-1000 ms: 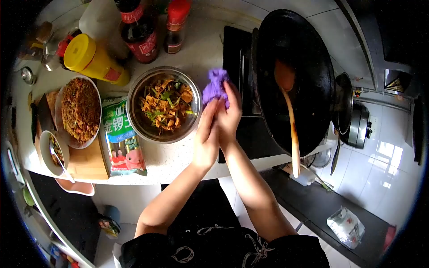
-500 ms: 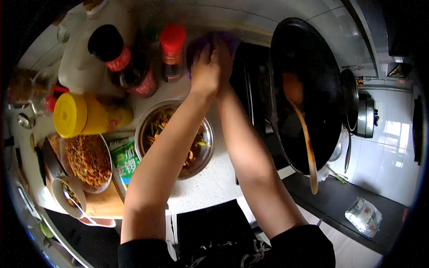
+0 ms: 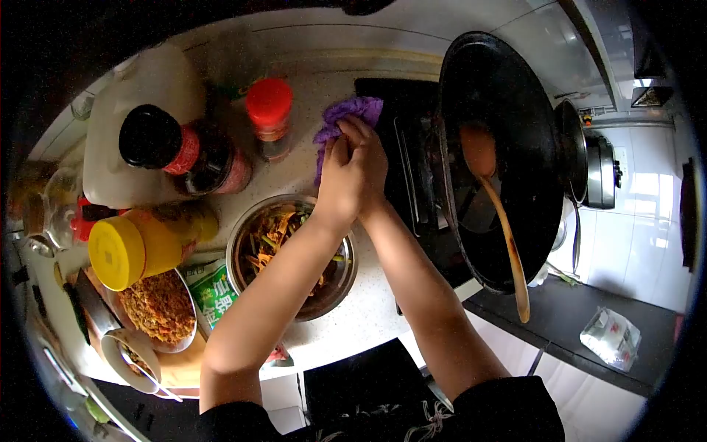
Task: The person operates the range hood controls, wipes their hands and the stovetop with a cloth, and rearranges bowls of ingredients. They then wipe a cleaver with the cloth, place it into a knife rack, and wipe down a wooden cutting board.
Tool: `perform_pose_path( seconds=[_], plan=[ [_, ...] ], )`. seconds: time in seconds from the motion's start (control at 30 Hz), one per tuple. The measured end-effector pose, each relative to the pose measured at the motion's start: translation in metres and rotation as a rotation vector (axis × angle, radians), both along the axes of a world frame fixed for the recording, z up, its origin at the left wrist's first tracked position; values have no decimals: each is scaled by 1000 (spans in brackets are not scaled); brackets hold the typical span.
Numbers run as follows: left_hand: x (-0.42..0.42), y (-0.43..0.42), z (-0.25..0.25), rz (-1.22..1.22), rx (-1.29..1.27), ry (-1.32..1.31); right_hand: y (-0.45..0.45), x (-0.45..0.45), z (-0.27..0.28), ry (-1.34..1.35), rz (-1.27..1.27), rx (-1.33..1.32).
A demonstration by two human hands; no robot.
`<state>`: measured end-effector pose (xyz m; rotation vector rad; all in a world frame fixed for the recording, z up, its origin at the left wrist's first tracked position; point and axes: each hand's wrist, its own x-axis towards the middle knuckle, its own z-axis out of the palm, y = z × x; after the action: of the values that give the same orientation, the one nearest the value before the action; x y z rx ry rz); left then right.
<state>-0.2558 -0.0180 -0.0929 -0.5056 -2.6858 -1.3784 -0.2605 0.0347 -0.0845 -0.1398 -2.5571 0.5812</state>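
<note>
A crumpled purple cloth (image 3: 352, 112) lies at the back of the counter, beside the black stove's left edge. My left hand (image 3: 337, 180) and my right hand (image 3: 368, 158) are pressed together on it, overlapping, with fingers curled around its near side. Part of the cloth is hidden under them. Left of the hands stands a red-capped seasoning jar (image 3: 269, 118). A metal bowl (image 3: 346, 283) of cooked food with green pieces sits below, partly covered by my left forearm.
To the right, a large black wok (image 3: 508, 96) holds a wooden spatula (image 3: 502, 221). A dark sauce bottle (image 3: 202, 166), a yellow-lidded jar (image 3: 118, 253), a plate of reddish minced food (image 3: 158, 308) and a white bowl with a spoon (image 3: 121, 368) crowd the left. A green packet (image 3: 213, 291) lies near the bowl.
The view has shifted, so the counter items appear lower. My hands are bunched more tightly together, and more of the purple cloth shows beyond my fingers.
</note>
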Motion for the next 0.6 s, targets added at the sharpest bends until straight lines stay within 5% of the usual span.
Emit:
perform_pose_path(
  seconds=[0.3, 0.4, 0.53, 0.6],
  plan=[
    [-31, -7, 12, 331, 666, -179, -48, -67, 10, 356, 420, -550],
    [-48, -3, 12, 424, 840, -276, -69, -57, 14, 220, 121, -196],
    [-55, -18, 6, 254, 1046, -512, -50, -70, -2, 168, 23, -212],
    [-52, -26, 3, 198, 814, -744, -35, -63, 6, 43, -82, 50]
  ],
)
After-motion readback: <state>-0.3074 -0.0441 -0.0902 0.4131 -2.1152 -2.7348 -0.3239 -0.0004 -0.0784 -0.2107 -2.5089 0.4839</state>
